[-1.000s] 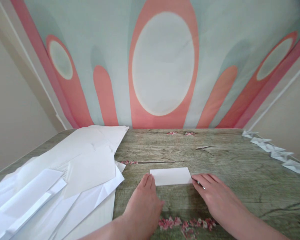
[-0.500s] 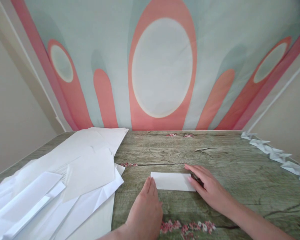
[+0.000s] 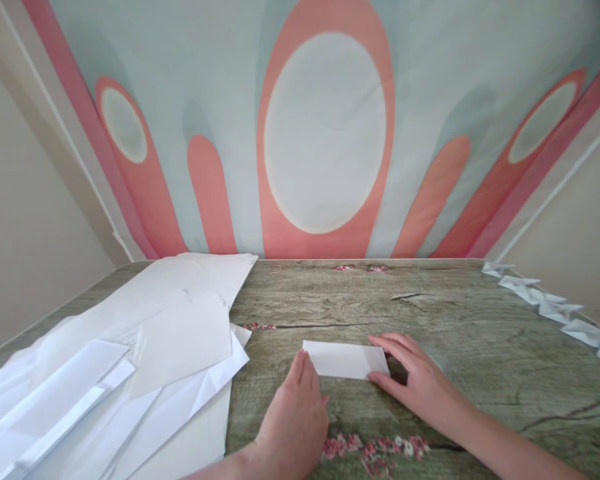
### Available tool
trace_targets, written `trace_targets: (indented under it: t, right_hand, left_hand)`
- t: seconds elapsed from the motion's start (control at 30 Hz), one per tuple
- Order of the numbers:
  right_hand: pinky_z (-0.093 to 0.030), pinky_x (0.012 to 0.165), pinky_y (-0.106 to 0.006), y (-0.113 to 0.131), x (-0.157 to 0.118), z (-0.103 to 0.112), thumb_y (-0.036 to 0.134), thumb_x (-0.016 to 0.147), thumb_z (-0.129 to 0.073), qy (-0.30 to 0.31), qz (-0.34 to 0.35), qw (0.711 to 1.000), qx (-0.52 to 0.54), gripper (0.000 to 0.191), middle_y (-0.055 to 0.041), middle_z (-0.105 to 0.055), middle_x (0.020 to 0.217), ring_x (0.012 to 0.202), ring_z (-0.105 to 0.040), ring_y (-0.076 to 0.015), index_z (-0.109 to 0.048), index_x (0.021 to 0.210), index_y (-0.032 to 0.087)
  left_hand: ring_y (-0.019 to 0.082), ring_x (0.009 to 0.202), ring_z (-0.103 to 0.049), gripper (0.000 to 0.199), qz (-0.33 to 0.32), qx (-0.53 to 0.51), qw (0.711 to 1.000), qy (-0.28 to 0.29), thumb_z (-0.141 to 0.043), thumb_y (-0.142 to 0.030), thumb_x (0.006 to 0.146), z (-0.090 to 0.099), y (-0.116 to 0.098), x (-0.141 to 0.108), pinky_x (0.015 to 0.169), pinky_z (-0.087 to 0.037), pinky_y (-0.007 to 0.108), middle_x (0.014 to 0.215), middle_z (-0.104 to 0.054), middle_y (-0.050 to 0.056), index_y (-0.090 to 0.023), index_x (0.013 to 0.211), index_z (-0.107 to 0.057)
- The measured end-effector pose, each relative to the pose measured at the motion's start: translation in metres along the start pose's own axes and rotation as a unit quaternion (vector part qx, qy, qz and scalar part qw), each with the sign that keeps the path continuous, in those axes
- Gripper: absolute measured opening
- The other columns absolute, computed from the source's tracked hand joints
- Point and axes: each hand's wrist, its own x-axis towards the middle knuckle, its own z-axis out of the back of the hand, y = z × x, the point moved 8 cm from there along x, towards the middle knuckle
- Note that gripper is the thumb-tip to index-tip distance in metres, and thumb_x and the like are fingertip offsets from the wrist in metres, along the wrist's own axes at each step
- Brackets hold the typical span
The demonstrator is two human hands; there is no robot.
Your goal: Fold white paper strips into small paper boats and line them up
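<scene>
A folded strip of white paper (image 3: 347, 360) lies flat on the wood-patterned table in front of me. At its left end is my left hand (image 3: 297, 413), fingers pressed together, their tips holding the strip's edge; the thumb is mostly hidden. My right hand (image 3: 410, 373) grips the right end, with the thumb at the near corner and the fingers curled at the far corner.
A spread pile of white paper sheets (image 3: 180, 347) covers the table's left side, with several folded strips (image 3: 65, 387) on top. Several small folded paper pieces (image 3: 563, 310) line the right edge. A patterned backdrop (image 3: 325, 133) rises behind the table (image 3: 455, 313).
The strip's right end now looks shorter and slightly tilted. My right thumb and fingertips have shifted left and spread to its two corners. My left hand has barely moved.
</scene>
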Motion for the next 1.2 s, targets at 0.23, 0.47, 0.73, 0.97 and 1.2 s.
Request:
trace_targets:
  t: [0.23, 0.47, 0.73, 0.97, 1.2]
  right_hand:
    - [-0.049, 0.079, -0.038, -0.003, 0.001, 0.001, 0.033, 0.074, -0.064, -0.013, -0.013, 1.0, -0.012, 0.042, -0.0065, -0.057, 0.101, 0.095, -0.055, -0.0224, -0.055, 0.114, 0.023]
    - [-0.047, 0.082, -0.035, -0.003, 0.001, 0.002, 0.031, 0.077, -0.06, -0.006, -0.012, 1.0, 0.025, 0.035, -0.0053, -0.057, 0.103, 0.097, -0.054, -0.0203, -0.056, 0.111, 0.023]
    - [-0.047, 0.082, -0.039, 0.007, -0.003, 0.013, 0.026, 0.083, -0.052, -0.072, 0.02, 0.997, 0.034, 0.041, -0.0069, -0.059, 0.099, 0.096, -0.054, -0.0218, -0.047, 0.123, 0.023]
    - [-0.043, 0.081, -0.041, 0.048, -0.013, 0.028, 0.012, 0.081, -0.054, -0.135, 0.205, 0.969, -0.008, 0.032, -0.0057, -0.063, 0.086, 0.085, -0.057, -0.0196, -0.052, 0.112, 0.019]
    - [-0.043, 0.084, -0.042, 0.072, -0.02, 0.026, 0.013, 0.078, -0.058, -0.06, 0.286, 0.956, 0.026, 0.037, -0.0062, -0.064, 0.087, 0.088, -0.056, -0.0203, -0.051, 0.114, 0.015]
  left_hand:
    - [0.034, 0.113, -0.049, 0.03, -0.003, -0.005, 1.0, 0.002, -0.051, -0.037, 0.085, -0.002, -0.002, 0.0, 0.1, -0.023, 0.05, 0.117, -0.06, 0.015, -0.02, 0.102, -0.069]
    - [0.031, 0.109, -0.051, 0.033, 0.09, -0.039, 0.995, -0.021, -0.052, -0.034, 0.086, 0.004, 0.011, -0.002, 0.095, -0.033, 0.044, 0.116, -0.059, 0.019, -0.012, 0.103, -0.068]
    - [0.027, 0.097, -0.056, 0.036, 0.127, -0.105, 0.985, -0.04, -0.054, -0.027, 0.084, 0.02, 0.031, -0.001, 0.084, -0.045, 0.041, 0.121, -0.055, 0.017, -0.007, 0.113, -0.06]
    - [0.022, 0.115, -0.047, 0.072, -0.004, -0.243, 0.959, -0.144, -0.044, -0.001, 0.076, 0.02, 0.012, 0.002, 0.092, -0.043, 0.032, 0.143, -0.028, 0.014, -0.013, 0.14, -0.014]
    - [0.021, 0.108, -0.05, 0.068, -0.013, -0.38, 0.919, -0.103, -0.046, -0.003, 0.078, 0.018, 0.017, 0.005, 0.093, -0.044, 0.035, 0.121, -0.049, 0.007, -0.02, 0.137, -0.018]
